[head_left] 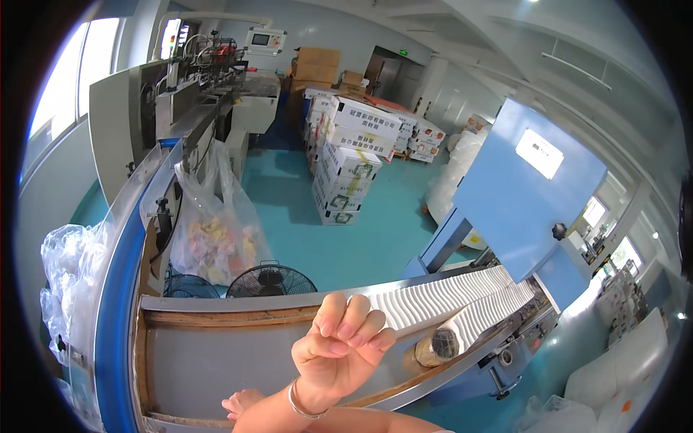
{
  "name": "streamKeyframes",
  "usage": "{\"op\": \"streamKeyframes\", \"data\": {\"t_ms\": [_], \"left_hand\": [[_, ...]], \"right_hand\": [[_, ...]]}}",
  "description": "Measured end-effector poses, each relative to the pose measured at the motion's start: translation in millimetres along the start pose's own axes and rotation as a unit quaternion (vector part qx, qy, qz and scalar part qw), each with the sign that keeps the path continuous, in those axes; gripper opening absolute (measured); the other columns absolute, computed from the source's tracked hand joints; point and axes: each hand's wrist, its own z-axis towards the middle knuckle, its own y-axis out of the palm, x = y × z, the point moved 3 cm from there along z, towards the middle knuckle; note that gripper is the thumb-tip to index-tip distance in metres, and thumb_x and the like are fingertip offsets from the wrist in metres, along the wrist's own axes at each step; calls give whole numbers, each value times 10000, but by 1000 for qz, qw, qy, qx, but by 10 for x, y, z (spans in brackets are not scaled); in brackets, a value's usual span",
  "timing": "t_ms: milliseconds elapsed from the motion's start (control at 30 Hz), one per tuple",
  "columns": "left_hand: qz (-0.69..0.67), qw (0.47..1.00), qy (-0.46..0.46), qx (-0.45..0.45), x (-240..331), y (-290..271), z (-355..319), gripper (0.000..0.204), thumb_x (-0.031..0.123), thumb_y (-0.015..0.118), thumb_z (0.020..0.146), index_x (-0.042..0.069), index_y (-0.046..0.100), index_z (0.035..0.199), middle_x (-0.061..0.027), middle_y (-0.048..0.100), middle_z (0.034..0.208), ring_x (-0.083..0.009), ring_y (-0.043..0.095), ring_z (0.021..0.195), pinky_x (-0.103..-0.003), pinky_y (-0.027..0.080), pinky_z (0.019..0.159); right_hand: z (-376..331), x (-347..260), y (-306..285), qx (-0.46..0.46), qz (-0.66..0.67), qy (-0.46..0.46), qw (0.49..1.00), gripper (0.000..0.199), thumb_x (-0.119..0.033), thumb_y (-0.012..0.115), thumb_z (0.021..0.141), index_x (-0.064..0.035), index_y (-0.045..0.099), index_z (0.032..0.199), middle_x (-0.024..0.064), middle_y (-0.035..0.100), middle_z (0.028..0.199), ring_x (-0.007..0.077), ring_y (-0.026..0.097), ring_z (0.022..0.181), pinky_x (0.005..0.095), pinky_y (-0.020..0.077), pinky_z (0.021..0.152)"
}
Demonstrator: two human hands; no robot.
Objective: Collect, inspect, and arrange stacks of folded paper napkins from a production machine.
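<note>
Your right hand [339, 346], fingers curled shut on nothing, hovers over the tray [216, 361], the white paper roll [462, 307] lying just right of it, long axis up-right toward the blue machine [527, 195]; your left hand [242, 404], mostly hidden, sits farther.

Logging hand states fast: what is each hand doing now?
Left hand: mostly hidden behind the other forearm, cannot tell.
Right hand: fingers curled shut, nothing visibly held.
</note>
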Motion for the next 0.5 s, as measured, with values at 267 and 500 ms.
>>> {"op": "streamKeyframes", "data": {"t_ms": [267, 500], "left_hand": [[90, 995, -43, 29, -282, 47, -9, 230, -71, 462, 651, 148, 417, 704, 26, 396, 729, -125, 385, 691, -276, 315, 686], [222, 964, -131, -72, -476, 68, -666, 255, 143, 652, 785, 134, 403, 731, -2, 414, 751, -158, 411, 693, -317, 345, 696]], "right_hand": [[380, 7, -191, 8, -197, 180, 964, 381, -425, 532, 844, -98, 418, 686, 78, 471, 619, 179, 419, 562, 261, 320, 456], [309, 325, -415, -441, -403, 455, 661, 198, -207, 540, 832, -87, 503, 679, 73, 511, 648, 188, 489, 553, 256, 417, 488]]}}
